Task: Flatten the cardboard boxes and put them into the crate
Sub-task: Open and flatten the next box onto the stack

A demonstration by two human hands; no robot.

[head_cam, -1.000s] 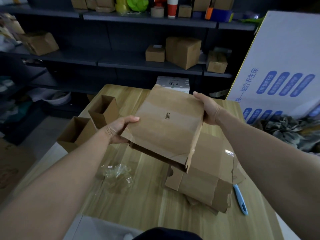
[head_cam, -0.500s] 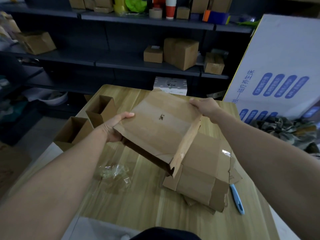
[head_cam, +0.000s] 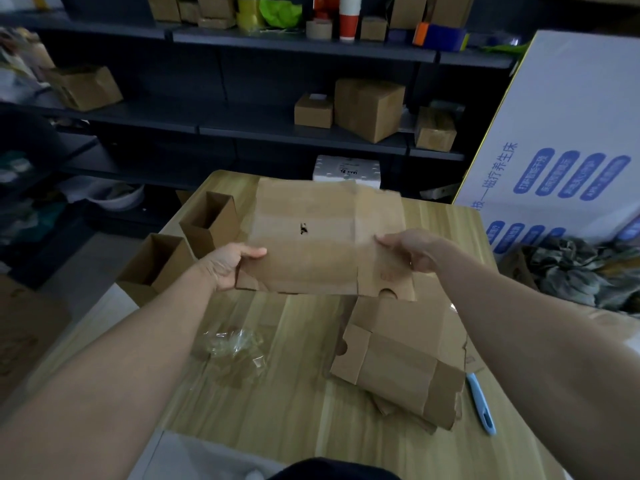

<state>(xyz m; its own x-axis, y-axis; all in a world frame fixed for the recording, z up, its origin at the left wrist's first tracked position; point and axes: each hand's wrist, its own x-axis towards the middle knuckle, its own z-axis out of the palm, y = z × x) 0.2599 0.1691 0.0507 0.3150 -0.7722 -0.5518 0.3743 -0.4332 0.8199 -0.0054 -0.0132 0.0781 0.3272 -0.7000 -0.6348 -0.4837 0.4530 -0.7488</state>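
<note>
I hold a flattened brown cardboard box (head_cam: 311,237) above the wooden table (head_cam: 277,393), its broad face toward me with a small black mark near the middle. My left hand (head_cam: 228,265) grips its lower left edge, thumb on top. At the lower right edge my right hand (head_cam: 412,251) pinches the sheet. A pile of flattened boxes (head_cam: 401,362) lies on the table below and to the right. Two open upright boxes (head_cam: 207,223) (head_cam: 156,265) stand at the table's left edge. No crate is in view.
Crumpled clear tape (head_cam: 232,348) lies on the table near my left forearm. A light blue cutter (head_cam: 481,403) lies right of the pile. Dark shelves (head_cam: 277,126) with boxes stand behind the table. A large white printed carton (head_cam: 568,140) leans at the right.
The box, held half collapsed with a side panel sticking out, is now pressed flat and turned square to me. Both hands shifted to its lower edge.
</note>
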